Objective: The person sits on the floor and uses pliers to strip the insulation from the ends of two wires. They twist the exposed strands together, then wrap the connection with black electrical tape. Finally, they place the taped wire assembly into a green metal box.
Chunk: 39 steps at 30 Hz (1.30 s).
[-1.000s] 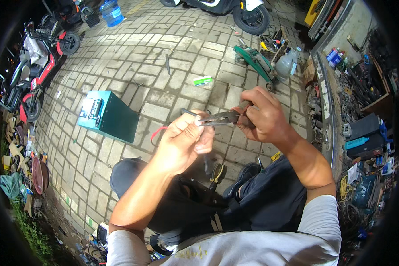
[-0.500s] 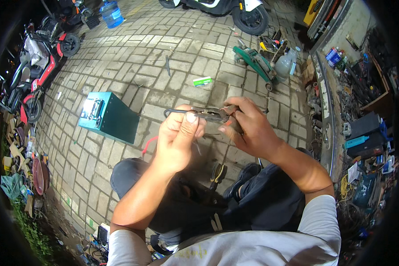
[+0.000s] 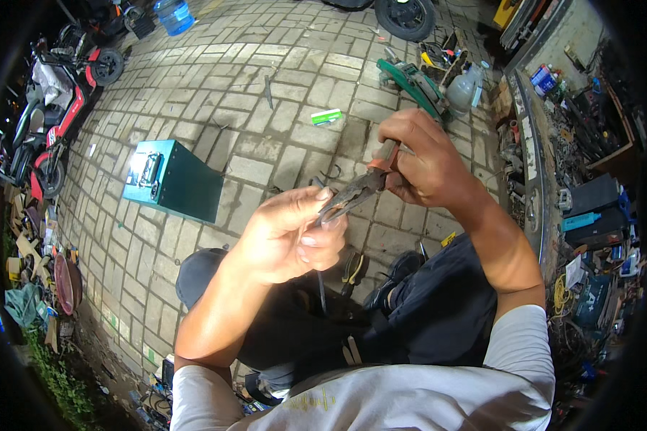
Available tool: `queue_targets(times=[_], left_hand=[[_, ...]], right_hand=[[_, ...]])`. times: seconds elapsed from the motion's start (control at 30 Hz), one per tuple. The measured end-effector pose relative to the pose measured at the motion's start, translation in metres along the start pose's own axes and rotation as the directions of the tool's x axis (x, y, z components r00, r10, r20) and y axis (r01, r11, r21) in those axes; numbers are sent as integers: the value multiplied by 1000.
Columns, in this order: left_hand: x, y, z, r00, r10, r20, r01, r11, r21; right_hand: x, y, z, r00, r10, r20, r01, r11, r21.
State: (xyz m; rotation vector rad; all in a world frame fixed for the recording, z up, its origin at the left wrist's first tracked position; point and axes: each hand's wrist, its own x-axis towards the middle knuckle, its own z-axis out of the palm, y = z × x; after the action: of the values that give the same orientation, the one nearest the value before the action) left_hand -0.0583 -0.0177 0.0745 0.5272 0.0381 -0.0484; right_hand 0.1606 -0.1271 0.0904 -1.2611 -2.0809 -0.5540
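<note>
My right hand point(image 3: 428, 158) is closed around the orange-red handles of a pair of pliers point(image 3: 359, 190), whose dark metal jaws slant down to the left. The jaw tips reach the fingers of my left hand point(image 3: 291, 233), which pinch a dark cable point(image 3: 322, 287). Part of that cable hangs below the hand, and a short end pokes out above the fingertips. Whether the jaws bite on the cable is hard to see. On the paving between my feet lies another hand tool with yellow-and-black handles point(image 3: 352, 271).
A teal metal box point(image 3: 187, 183) with a handle stands on the paving at left. Ahead lies a small green-and-white carton point(image 3: 326, 116). A green floor jack point(image 3: 413, 86) and a cloudy plastic jug point(image 3: 464, 90) are at far right. Cluttered tools line the right side; a red scooter point(image 3: 65, 122) stands left.
My right hand has risen and swung the pliers from level to a slant. The cable in my left hand has turned from pointing left to hanging down. The red strip beside that hand has gone from sight.
</note>
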Motion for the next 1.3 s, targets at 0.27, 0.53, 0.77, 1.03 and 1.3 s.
queue_targets(times=[0.27,0.53,0.77,1.03,1.3], left_hand=[[6,-17,-1,844,534,-54,-482,798,361],[0,-9,-8,829,555,-69,-475,764,436],[6,-15,5,712,690,-130,-481,614,626],[9,-5,-12,469,816,338,-185,-284,941],[16,8,-12,490,636,597,83,-715,694]], right_hand=[[-10,-16,18,978,205,31,-208,972,111],[-4,-25,20,966,259,8,-259,966,28],[-13,-31,27,943,330,37,-332,932,146],[-11,-63,37,830,546,114,-543,745,387],[-10,-73,17,615,658,434,-782,440,441]])
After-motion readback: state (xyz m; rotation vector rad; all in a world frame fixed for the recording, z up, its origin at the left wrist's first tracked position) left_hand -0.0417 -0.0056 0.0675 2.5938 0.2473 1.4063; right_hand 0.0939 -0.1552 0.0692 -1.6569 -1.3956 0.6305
